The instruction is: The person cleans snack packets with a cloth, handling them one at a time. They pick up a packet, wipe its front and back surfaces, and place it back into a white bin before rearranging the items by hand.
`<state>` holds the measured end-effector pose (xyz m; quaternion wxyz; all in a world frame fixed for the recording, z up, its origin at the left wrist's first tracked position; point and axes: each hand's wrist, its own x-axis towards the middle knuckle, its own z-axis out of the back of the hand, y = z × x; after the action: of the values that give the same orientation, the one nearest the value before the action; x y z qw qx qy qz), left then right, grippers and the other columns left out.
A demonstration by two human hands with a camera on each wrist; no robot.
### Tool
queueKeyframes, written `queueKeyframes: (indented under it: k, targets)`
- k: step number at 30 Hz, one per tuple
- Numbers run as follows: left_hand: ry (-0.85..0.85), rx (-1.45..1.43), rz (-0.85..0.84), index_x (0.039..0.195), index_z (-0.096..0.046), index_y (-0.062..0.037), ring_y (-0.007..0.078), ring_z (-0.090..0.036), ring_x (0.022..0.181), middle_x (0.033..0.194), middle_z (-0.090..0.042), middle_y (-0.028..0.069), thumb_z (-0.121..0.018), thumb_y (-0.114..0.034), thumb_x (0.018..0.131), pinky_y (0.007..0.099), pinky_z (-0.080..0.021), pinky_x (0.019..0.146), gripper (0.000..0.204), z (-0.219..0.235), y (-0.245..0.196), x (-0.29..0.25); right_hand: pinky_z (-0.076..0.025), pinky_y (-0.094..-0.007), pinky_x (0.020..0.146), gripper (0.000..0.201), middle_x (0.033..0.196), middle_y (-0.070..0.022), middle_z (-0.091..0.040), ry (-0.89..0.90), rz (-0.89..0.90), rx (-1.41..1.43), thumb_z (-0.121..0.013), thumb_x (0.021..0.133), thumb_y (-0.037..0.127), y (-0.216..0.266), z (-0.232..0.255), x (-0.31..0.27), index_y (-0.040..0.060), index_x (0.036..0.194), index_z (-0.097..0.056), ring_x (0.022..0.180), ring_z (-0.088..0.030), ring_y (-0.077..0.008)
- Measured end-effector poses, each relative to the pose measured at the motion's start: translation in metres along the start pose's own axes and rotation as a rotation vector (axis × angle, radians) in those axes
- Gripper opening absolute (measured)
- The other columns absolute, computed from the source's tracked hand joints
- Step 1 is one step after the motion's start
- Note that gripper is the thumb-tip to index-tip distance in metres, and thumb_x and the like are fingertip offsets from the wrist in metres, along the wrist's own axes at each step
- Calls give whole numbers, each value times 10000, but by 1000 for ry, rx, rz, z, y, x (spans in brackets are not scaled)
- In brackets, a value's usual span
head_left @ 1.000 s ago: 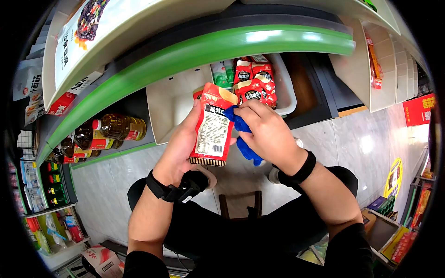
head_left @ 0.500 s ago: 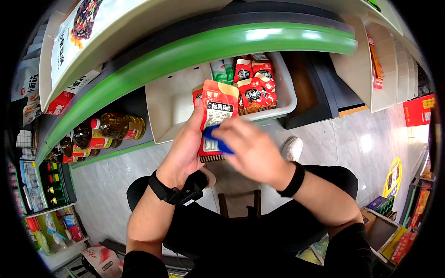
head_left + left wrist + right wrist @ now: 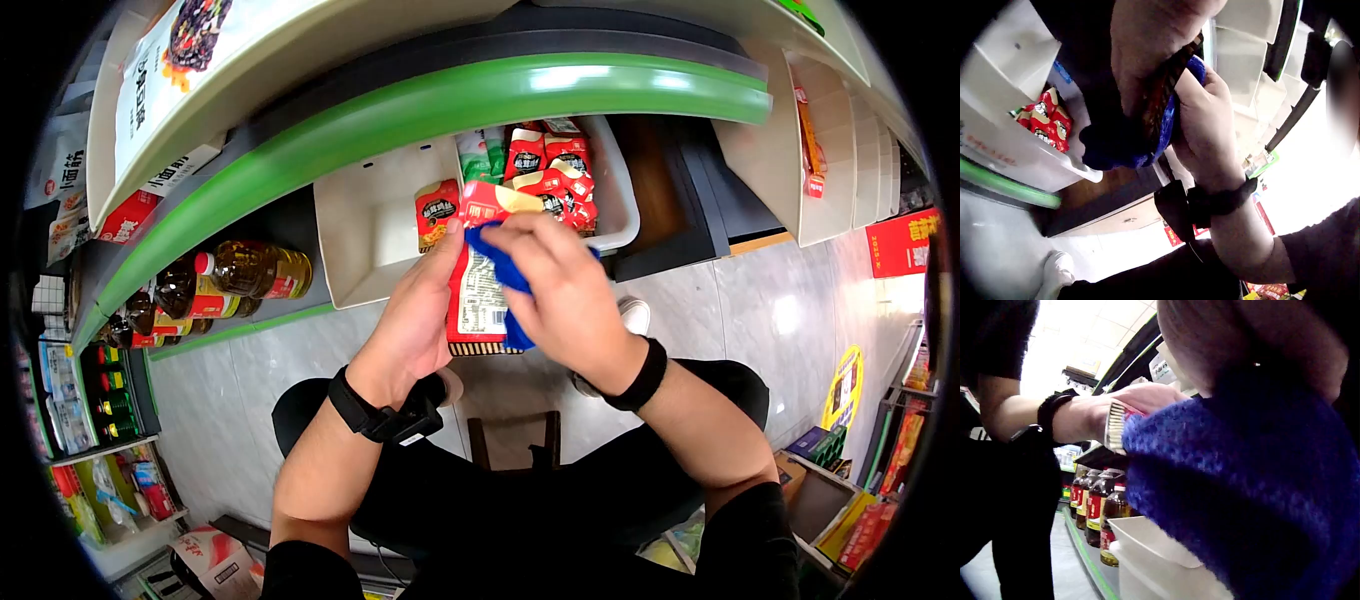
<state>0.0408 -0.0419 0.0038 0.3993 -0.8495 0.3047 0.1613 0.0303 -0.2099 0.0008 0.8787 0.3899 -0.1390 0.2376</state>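
My left hand (image 3: 415, 315) grips a red food pouch (image 3: 475, 300) by its left edge, with the label side up. Across the pouch's face lies a blue cloth (image 3: 505, 262), held under the curled fingers of my right hand (image 3: 568, 290). Seen from the right wrist, the fuzzy cloth (image 3: 1229, 456) fills much of the view and covers most of the pouch, leaving its striped end (image 3: 1114, 427) showing beside the left hand (image 3: 1144, 397). In the left wrist view the cloth (image 3: 1132, 157) hangs below the pouch, and the right hand (image 3: 1207, 128) is behind it.
Beyond the hands, a white bin (image 3: 360, 220) holds one red pouch (image 3: 437, 212). Beside it, another white bin (image 3: 625, 195) holds red and green packets. Oil bottles (image 3: 262, 272) stand on the shelf at left. A green shelf edge (image 3: 480, 100) arches above the bins.
The right hand and cloth moved down over the pouch's label, then back up towards its top. The pouch has shifted slightly right, uncovering the red pouch in the bin.
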Motion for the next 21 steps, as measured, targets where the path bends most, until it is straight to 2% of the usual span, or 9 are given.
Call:
queueKeyframes:
  k: [4,7,11,15,17,19,21]
  targets:
    - [-69,43,-1,1297,-533,-29,188,-681,994,1177,-658,115,-404,-456,1057,345,-582,833,507,7,2,2,-529,-404,883,423,1122,-128,-574,156,130,96,-703,738,91,9,-15,-17,22,1146,-614,1031,-611,-322]
    - [-108,91,28,1278,-559,-21,215,-693,974,1135,-679,128,-384,-485,1054,339,-583,835,544,12,4,3,-532,-410,897,433,1170,-123,-586,291,83,185,-715,729,69,8,-15,-19,53,1154,-632,1024,-625,-337]
    - [-65,112,30,1305,-552,-48,209,-693,982,1163,-681,126,-345,-516,1053,340,-587,820,570,21,2,6,-524,-424,880,348,1132,-106,-607,430,74,267,-691,767,98,8,-6,-13,57,1108,-635,1006,-628,-324]
    - [-139,159,-38,1331,-530,-55,220,-702,1002,1202,-676,132,-343,-528,1047,372,-595,838,582,16,-11,4,-518,-444,863,299,1055,-122,-631,613,79,270,-676,793,179,3,-2,-17,49,1060,-634,974,-639,-337]
    - [-140,125,-77,1307,-520,-41,212,-700,994,1169,-674,117,-342,-472,1065,357,-599,836,526,13,-19,2,-512,-450,876,294,1002,-143,-637,671,35,257,-665,807,236,0,4,-14,40,1024,-633,968,-643,-343]
    - [-139,109,-120,1313,-517,-38,212,-701,990,1175,-672,115,-334,-465,1069,362,-600,830,525,17,-24,2,-511,-470,869,348,999,-195,-665,580,-1,242,-648,821,273,-5,10,-7,27,1064,-600,947,-653,-385]
    - [-143,101,-162,1318,-511,-37,214,-701,987,1187,-664,122,-329,-444,1074,366,-601,829,509,16,-26,0,-514,-497,846,408,963,-220,-683,454,-164,249,-639,840,302,0,21,0,39,1141,-557,899,-660,-417]
